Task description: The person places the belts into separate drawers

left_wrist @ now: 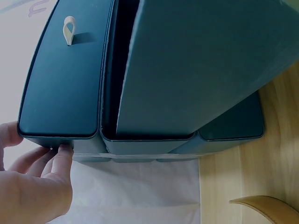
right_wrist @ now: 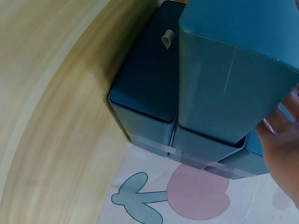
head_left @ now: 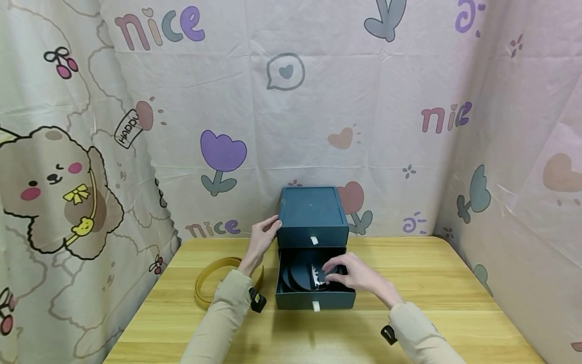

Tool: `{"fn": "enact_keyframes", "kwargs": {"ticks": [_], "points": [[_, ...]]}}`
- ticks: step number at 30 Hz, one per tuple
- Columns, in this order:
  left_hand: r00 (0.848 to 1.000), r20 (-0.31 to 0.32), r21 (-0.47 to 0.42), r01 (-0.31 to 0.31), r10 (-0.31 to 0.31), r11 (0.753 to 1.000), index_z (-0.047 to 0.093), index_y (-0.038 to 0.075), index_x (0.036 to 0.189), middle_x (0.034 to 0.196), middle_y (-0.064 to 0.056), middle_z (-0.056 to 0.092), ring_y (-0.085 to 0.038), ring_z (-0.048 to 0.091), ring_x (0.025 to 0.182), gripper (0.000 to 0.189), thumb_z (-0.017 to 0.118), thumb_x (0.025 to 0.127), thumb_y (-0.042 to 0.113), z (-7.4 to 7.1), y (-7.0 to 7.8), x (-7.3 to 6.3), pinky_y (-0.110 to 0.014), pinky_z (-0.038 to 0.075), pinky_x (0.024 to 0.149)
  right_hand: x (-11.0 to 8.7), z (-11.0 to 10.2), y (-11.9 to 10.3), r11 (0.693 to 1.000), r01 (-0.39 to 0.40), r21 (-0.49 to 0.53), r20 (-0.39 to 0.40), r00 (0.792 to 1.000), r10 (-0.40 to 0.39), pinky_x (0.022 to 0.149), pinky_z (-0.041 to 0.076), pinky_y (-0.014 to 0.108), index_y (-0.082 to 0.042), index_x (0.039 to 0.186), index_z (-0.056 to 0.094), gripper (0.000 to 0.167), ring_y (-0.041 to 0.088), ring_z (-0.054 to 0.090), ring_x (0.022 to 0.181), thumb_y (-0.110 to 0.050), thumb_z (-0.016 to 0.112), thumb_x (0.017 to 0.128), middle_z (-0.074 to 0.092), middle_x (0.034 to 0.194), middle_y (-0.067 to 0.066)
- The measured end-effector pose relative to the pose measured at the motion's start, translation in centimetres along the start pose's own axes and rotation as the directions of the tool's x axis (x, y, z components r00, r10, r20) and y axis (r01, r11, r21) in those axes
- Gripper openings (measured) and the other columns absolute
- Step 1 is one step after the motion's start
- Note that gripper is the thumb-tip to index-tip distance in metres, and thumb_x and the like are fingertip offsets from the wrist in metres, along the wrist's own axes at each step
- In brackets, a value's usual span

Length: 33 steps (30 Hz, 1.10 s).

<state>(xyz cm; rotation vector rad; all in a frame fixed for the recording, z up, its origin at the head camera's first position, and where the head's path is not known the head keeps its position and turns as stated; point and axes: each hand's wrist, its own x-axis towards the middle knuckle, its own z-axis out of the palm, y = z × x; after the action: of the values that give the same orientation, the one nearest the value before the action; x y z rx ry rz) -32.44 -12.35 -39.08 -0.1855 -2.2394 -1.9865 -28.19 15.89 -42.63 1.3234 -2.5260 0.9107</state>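
Note:
A dark teal drawer box (head_left: 312, 207) stands at the back of the table, its middle drawer (head_left: 291, 301) pulled out. Inside that drawer lies a coiled black belt (head_left: 297, 270) with a silver buckle (head_left: 314, 277). My left hand (head_left: 262, 237) rests against the box's upper left side; the left wrist view has its fingers (left_wrist: 62, 163) touching the side wall. Over the drawer is my right hand (head_left: 352, 273), thumb and fingers spread apart close to the buckle. In the right wrist view the drawer wall hides its fingertips.
A coiled yellow-tan belt (head_left: 200, 283) lies on the wooden table (head_left: 400, 323) left of the box, partly behind the left forearm. Below the pulled-out drawer, a closed bottom drawer (right_wrist: 147, 70) shows in the right wrist view. A printed cloth (head_left: 291, 126) hangs behind the table.

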Motion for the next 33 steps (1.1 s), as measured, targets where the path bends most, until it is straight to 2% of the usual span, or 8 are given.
{"fn": "enact_keyframes", "kwargs": {"ticks": [4, 8, 11, 15, 19, 23, 26, 33], "points": [[1.0, 0.011, -0.001, 0.002, -0.002, 1.0, 0.052, 0.001, 0.146, 0.149, -0.023, 0.051, -0.038, 0.051, 0.138, 0.047, 0.057, 0.103, 0.02, 0.0, 0.4, -0.1, -0.051, 0.042, 0.114, -0.2, 0.0, 0.0, 0.999, 0.021, -0.043, -0.055, 0.998, -0.023, 0.08, 0.061, 0.039, -0.003, 0.106, 0.075, 0.016, 0.011, 0.071, 0.086, -0.01, 0.073, 0.091, 0.077, 0.095, 0.005], [1.0, 0.024, 0.014, -0.001, 0.0, 1.0, 0.05, -0.005, 0.145, 0.148, -0.027, 0.05, -0.04, 0.05, 0.138, 0.046, 0.054, 0.104, 0.016, -0.1, 2.3, -1.4, -0.051, 0.043, 0.113, -0.4, 0.1, -0.2, 0.993, 0.062, -0.103, -0.114, 0.991, -0.074, 0.072, 0.059, 0.032, -0.003, 0.105, 0.075, 0.015, 0.006, 0.064, 0.077, -0.008, 0.073, 0.091, 0.074, 0.087, 0.0], [1.0, 0.029, 0.021, -0.002, 0.001, 1.0, 0.049, -0.006, 0.145, 0.147, -0.027, 0.051, -0.04, 0.052, 0.136, 0.046, 0.054, 0.104, 0.015, -0.2, 3.6, -2.2, -0.051, 0.044, 0.113, -0.4, 0.3, -0.5, 0.988, 0.088, -0.127, -0.182, 0.977, -0.11, 0.062, 0.051, 0.02, -0.003, 0.101, 0.075, 0.012, -0.001, 0.052, 0.068, -0.007, 0.073, 0.09, 0.065, 0.074, -0.005], [0.999, 0.032, 0.011, 0.003, -0.004, 1.0, 0.05, -0.004, 0.145, 0.147, -0.026, 0.053, -0.038, 0.053, 0.135, 0.046, 0.054, 0.104, 0.016, -0.1, 3.6, -2.2, -0.053, 0.044, 0.113, -0.4, 0.8, -1.1, 0.982, 0.119, -0.147, -0.281, 0.947, -0.157, 0.056, 0.035, 0.007, -0.005, 0.094, 0.075, 0.005, -0.007, 0.038, 0.06, -0.007, 0.072, 0.091, 0.052, 0.063, -0.009], [0.999, 0.032, 0.017, 0.006, -0.006, 1.0, 0.05, -0.004, 0.145, 0.147, -0.026, 0.052, -0.039, 0.052, 0.135, 0.047, 0.055, 0.103, 0.016, -0.1, 3.6, -2.2, -0.053, 0.044, 0.113, -0.6, 1.2, -1.9, 0.977, 0.129, -0.171, -0.356, 0.916, -0.183, 0.052, 0.028, 0.004, -0.009, 0.088, 0.073, 0.003, -0.008, 0.035, 0.056, -0.007, 0.073, 0.09, 0.047, 0.059, -0.01], [0.999, 0.033, 0.023, 0.011, -0.012, 1.0, 0.05, -0.004, 0.145, 0.148, -0.026, 0.051, -0.04, 0.051, 0.137, 0.047, 0.055, 0.103, 0.016, -0.1, 3.6, -2.3, -0.051, 0.043, 0.113, -0.9, 1.3, -2.8, 0.977, 0.118, -0.178, -0.401, 0.898, -0.182, 0.051, 0.029, 0.002, -0.014, 0.082, 0.07, 0.012, -0.01, 0.035, 0.052, -0.004, 0.077, 0.084, 0.045, 0.053, -0.012], [0.999, 0.031, 0.019, 0.014, -0.015, 1.0, 0.05, -0.004, 0.145, 0.149, -0.026, 0.051, -0.04, 0.051, 0.137, 0.047, 0.055, 0.103, 0.016, -0.1, 3.6, -2.3, -0.051, 0.043, 0.114, -1.2, 1.4, -3.5, 0.965, 0.145, -0.221, -0.421, 0.878, -0.228, 0.05, 0.031, 0.001, -0.016, 0.075, 0.067, 0.018, -0.013, 0.035, 0.049, -0.005, 0.08, 0.081, 0.043, 0.048, -0.012], [0.999, 0.032, 0.011, 0.014, -0.015, 1.0, 0.049, -0.005, 0.145, 0.148, -0.026, 0.051, -0.04, 0.051, 0.136, 0.047, 0.054, 0.104, 0.016, -0.1, 3.7, -2.2, -0.052, 0.043, 0.114, -1.8, 2.6, -4.5, 0.911, 0.235, -0.339, -0.425, 0.826, -0.371, 0.049, 0.031, -0.001, -0.017, 0.067, 0.061, 0.029, -0.012, 0.034, 0.044, -0.021, 0.071, 0.094, 0.043, 0.046, -0.012]]}}
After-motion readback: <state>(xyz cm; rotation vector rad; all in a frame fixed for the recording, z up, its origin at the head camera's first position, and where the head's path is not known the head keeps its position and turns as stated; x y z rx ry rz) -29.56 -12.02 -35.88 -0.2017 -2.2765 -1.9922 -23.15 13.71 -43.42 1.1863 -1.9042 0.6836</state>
